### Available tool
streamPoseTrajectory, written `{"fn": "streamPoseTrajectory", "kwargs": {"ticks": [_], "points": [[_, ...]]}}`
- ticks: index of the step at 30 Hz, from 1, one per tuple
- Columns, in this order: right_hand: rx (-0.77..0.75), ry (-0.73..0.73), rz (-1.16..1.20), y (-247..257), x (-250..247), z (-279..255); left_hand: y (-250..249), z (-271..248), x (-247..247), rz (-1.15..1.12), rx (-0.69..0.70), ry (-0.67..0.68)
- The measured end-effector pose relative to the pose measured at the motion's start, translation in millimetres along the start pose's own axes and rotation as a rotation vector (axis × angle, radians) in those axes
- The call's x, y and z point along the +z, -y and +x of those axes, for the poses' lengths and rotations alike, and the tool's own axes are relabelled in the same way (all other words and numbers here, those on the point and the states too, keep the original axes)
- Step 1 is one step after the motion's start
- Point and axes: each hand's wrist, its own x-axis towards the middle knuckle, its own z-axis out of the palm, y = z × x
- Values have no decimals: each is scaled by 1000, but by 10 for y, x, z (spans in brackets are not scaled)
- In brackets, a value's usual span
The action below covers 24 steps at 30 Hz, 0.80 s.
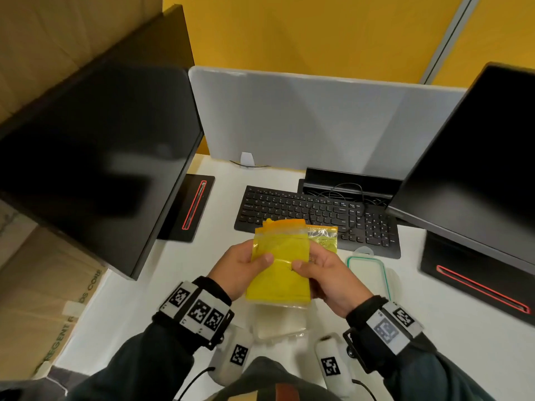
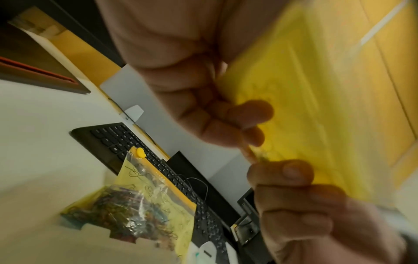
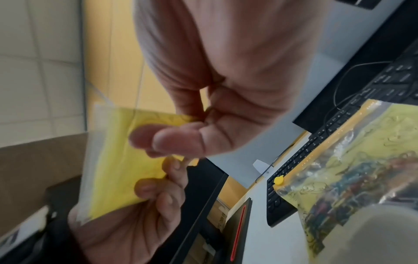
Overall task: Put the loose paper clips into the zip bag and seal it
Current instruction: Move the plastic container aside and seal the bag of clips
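Note:
Both hands hold a flat yellow zip bag [image 1: 282, 273] upright above the desk, its orange zip strip at the top. My left hand [image 1: 246, 264] grips its left edge, thumb on the front. My right hand [image 1: 321, 270] pinches the right edge. Close up, the yellow zip bag [image 2: 316, 89] is pinched between fingertips [image 2: 255, 114] of both hands, and again the yellow zip bag [image 3: 113, 151] sits under my right thumb. A second clear-fronted bag [image 1: 322, 237] lies at the keyboard's front edge. That second bag [image 2: 147, 205] [image 3: 350, 178] holds many coloured paper clips and has a yellow slider [image 2: 140, 152].
A black keyboard [image 1: 289, 209] with a cable lies behind the hands. Dark monitors stand left [image 1: 101, 154] and right [image 1: 477, 154]. A clear plastic box [image 1: 279, 322] sits under the hands, and a green-rimmed lid [image 1: 367, 276] lies to the right. A grey divider [image 1: 318, 117] closes the back.

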Motion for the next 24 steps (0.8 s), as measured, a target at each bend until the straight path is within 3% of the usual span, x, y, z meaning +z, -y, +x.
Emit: {"fn": "streamPoseTrajectory", "kwargs": {"ticks": [6, 8, 11, 13, 16, 20, 22, 24], "points": [[20, 33, 63, 21, -17, 6, -69, -56, -46, -12, -107, 35], [1, 14, -78, -1, -15, 25, -41, -78, -59, -39, -175, 25], [-22, -8, -519, -142, -65, 75, 69, -123, -65, -8, -350, 11], [56, 34, -763, -267, -77, 90, 232, -179, -38, 256, -373, 33], [191, 114, -1086, -390, 28, 52, 472, -263, 66, 853, -204, 126], [118, 194, -1669, -489, 243, 9, 632, -253, 190, 1376, -38, 173], [156, 216, -1785, -567, 288, 50, 655, -269, 199, 1508, 26, 162], [216, 197, -1803, -601, 282, 107, 693, -331, 165, 1486, 34, 181]]}}
